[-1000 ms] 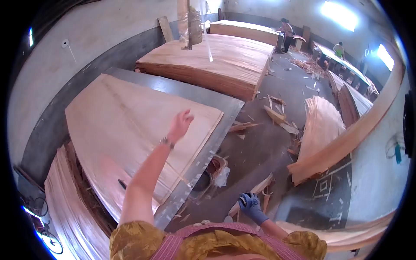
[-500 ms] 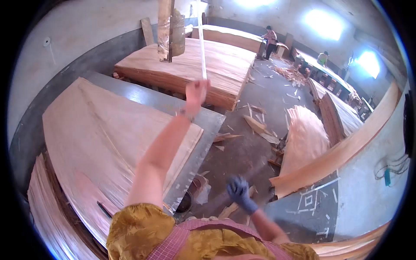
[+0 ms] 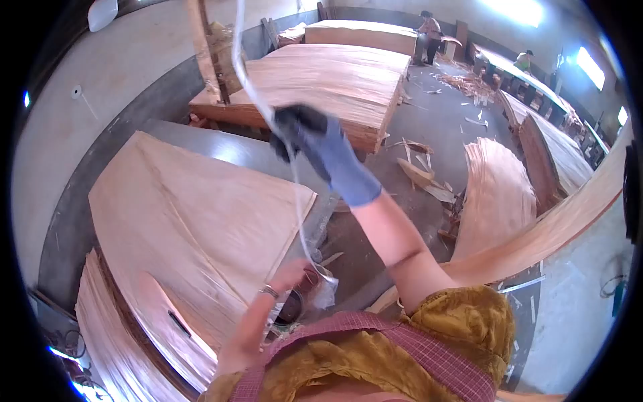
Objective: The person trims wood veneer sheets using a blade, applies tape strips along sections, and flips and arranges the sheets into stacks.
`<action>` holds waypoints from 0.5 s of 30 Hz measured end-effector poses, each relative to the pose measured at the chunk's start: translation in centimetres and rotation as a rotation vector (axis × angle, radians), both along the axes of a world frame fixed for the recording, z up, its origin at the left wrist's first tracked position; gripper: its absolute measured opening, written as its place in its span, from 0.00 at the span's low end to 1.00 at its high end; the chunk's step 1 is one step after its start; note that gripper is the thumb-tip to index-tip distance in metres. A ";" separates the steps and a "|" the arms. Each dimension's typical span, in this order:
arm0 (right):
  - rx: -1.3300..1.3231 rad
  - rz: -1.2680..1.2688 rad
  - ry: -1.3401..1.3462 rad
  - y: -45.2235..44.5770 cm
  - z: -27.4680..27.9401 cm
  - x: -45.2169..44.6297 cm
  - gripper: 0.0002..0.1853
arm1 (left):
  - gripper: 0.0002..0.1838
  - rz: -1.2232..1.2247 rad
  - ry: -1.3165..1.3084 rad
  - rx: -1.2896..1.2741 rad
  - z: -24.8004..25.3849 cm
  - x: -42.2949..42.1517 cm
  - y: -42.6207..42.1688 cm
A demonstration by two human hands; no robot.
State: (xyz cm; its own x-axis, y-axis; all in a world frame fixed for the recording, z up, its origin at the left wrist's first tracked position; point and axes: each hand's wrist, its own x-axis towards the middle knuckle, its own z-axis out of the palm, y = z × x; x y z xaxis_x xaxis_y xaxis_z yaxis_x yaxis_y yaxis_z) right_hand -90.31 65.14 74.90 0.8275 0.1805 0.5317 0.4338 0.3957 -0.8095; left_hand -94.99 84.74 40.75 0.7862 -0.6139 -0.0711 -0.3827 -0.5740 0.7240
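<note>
A long white strip of tape [image 3: 239, 53] runs down from the top of the view. My right hand [image 3: 311, 137], in a grey-blue glove with dark fingers, is closed around it at mid-length. Below, my bare left hand [image 3: 295, 273] pinches the tape near its lower end, beside the near corner of the bench; its fingers are slightly blurred. A wide pale veneer sheet [image 3: 194, 201] lies on the metal-topped bench [image 3: 224, 151] to the left. On that sheet rest a narrow pinkish piece [image 3: 157, 295] and a small dark object [image 3: 179, 323].
A thick veneer stack [image 3: 321, 80] stands ahead, with a wooden post [image 3: 207, 53] before it. Curved veneer sheets [image 3: 495, 194] lean at the right. Veneer scraps [image 3: 425, 177] litter the floor. Two people [image 3: 432, 37] are farther back. A dark round container [image 3: 290, 308] sits below the bench corner.
My right hand has risen from low on the right and taken hold of the tape. My left hand has dropped from high up to near the bench corner, drawing the tape down.
</note>
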 end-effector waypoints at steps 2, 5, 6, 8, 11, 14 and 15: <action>0.012 0.024 0.027 -1.1 -4.0 -1.0 0.08 | 0.19 0.245 0.105 -0.350 5.5 2.9 0.0; 0.016 0.017 0.111 -2.4 -9.4 -1.7 0.07 | 0.26 0.213 0.168 -1.063 19.3 2.6 -3.8; 0.007 0.009 0.113 -2.7 -10.0 -2.2 0.07 | 0.27 0.055 0.026 -1.084 23.6 1.7 -6.0; -0.002 0.007 0.134 -3.7 -10.8 -3.0 0.08 | 0.26 0.125 -0.038 -0.977 26.2 1.7 -8.4; 0.001 0.069 0.200 -5.5 -11.3 -3.8 0.08 | 0.22 0.249 -0.088 -0.860 26.8 2.0 -11.0; -0.034 0.040 0.155 -6.8 -12.1 -3.8 0.10 | 0.20 0.305 -0.019 -0.960 25.8 1.8 -13.4; -0.071 -0.094 0.046 -6.4 -12.7 -3.7 0.10 | 0.20 0.323 -0.006 -1.004 25.2 1.7 -14.0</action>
